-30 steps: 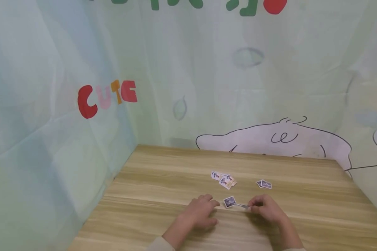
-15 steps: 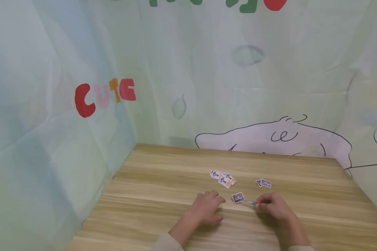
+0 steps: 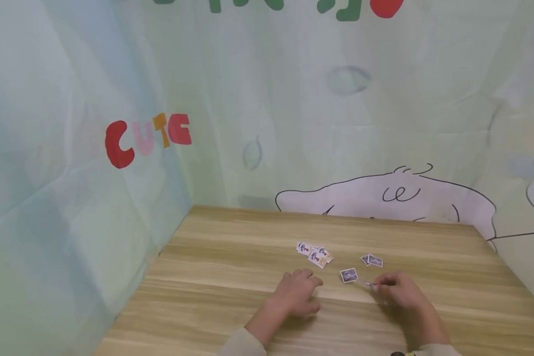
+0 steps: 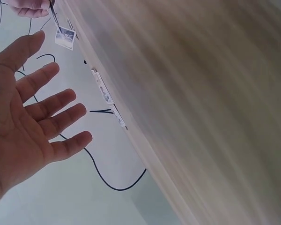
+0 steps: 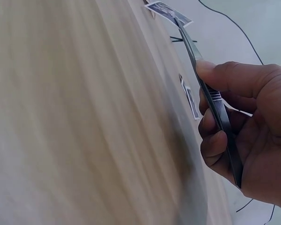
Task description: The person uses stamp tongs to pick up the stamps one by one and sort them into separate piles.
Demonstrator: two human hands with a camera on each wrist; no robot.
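My right hand (image 3: 400, 290) pinches a pair of dark metal tweezers (image 5: 210, 96) between thumb and fingers. Their tips grip the edge of a small white-bordered picture card (image 3: 349, 275), which is held up off the wooden table. To the left, my left hand (image 3: 295, 292) hovers over the wood, palm down and holding nothing; the left wrist view shows its fingers (image 4: 61, 98) spread and relaxed. Beyond the hands lies a loose cluster of several colourful cards (image 3: 317, 254). Two dark picture cards (image 3: 373, 260) overlap each other further right, behind the held one.
The wood-grain table (image 3: 231, 257) runs back to a pale green fabric backdrop (image 3: 267, 109) printed with letters and a cartoon figure. Another fabric wall (image 3: 49, 198) rises along the table's left edge.
My right hand has moved right and slightly away from me, carrying the card in the tweezers towards the two dark cards. The left hand has drifted a little right and forward.
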